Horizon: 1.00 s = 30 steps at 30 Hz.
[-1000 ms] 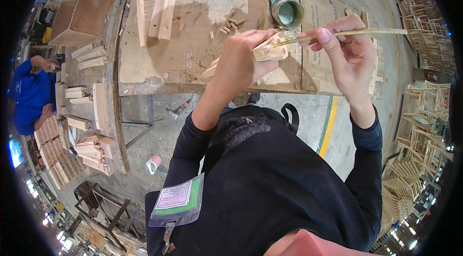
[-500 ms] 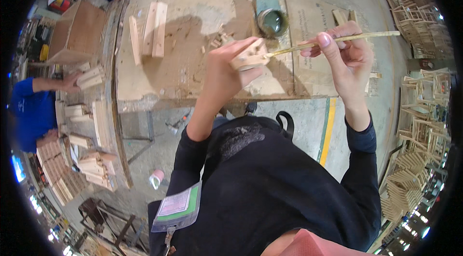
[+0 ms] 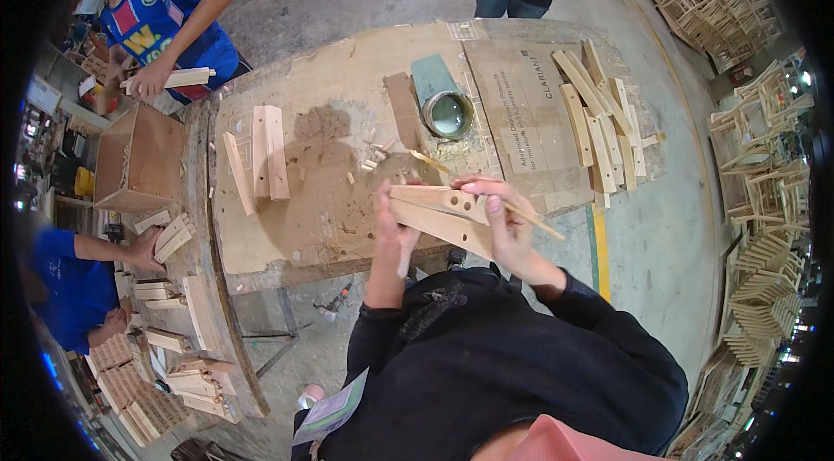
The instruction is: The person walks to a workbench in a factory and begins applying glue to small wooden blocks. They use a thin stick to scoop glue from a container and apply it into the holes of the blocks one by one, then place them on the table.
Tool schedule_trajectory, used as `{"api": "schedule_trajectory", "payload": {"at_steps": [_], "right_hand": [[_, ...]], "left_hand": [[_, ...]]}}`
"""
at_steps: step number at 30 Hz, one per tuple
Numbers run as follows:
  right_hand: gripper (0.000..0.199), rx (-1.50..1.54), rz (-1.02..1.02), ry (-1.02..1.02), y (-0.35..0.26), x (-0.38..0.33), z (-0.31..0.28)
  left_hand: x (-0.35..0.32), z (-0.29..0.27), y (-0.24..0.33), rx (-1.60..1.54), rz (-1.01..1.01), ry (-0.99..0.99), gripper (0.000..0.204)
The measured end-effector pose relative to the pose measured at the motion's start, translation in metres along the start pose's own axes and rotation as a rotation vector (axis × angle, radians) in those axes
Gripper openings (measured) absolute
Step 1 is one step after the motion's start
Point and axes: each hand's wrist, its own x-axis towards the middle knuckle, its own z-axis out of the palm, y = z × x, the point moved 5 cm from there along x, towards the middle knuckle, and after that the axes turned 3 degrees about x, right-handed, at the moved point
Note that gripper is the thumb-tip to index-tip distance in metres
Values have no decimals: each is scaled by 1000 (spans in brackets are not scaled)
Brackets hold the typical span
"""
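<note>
1. Centrally, two wood slats [image 3: 439, 211] with drilled holes are held above the near edge of the table [image 3: 287, 235].
2. Left hand [image 3: 393, 231] wraps closed around the slats' left end, thumb on top.
3. Right hand [image 3: 504, 218] pinches a thin stick [image 3: 486, 196] against the upper slat, fingers pressed together.
4. Just beyond, a round tin [image 3: 447, 113] sits near small dowels [image 3: 375, 157].
5. Farther right lie loose slats [image 3: 595, 118] on cardboard [image 3: 521, 105]; boards [image 3: 261, 157] lie left.
</note>
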Motion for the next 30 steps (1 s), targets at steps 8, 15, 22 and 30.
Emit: {"api": "schedule_trajectory", "payload": {"at_steps": [8,15,22,30], "right_hand": [[33,157,257,266,70,-5,26],[33,151,201,351,79,13,25],[32,270,190,216,72,12,59],[31,44,170,290,47,60,-6]], "left_hand": [[4,-40,-39,45,0,-83,48],[-57,-23,-28,345,339,268,71],[-70,74,6,1708,1176,-24,79],[-71,70,35,1230,1140,-127,43]]}}
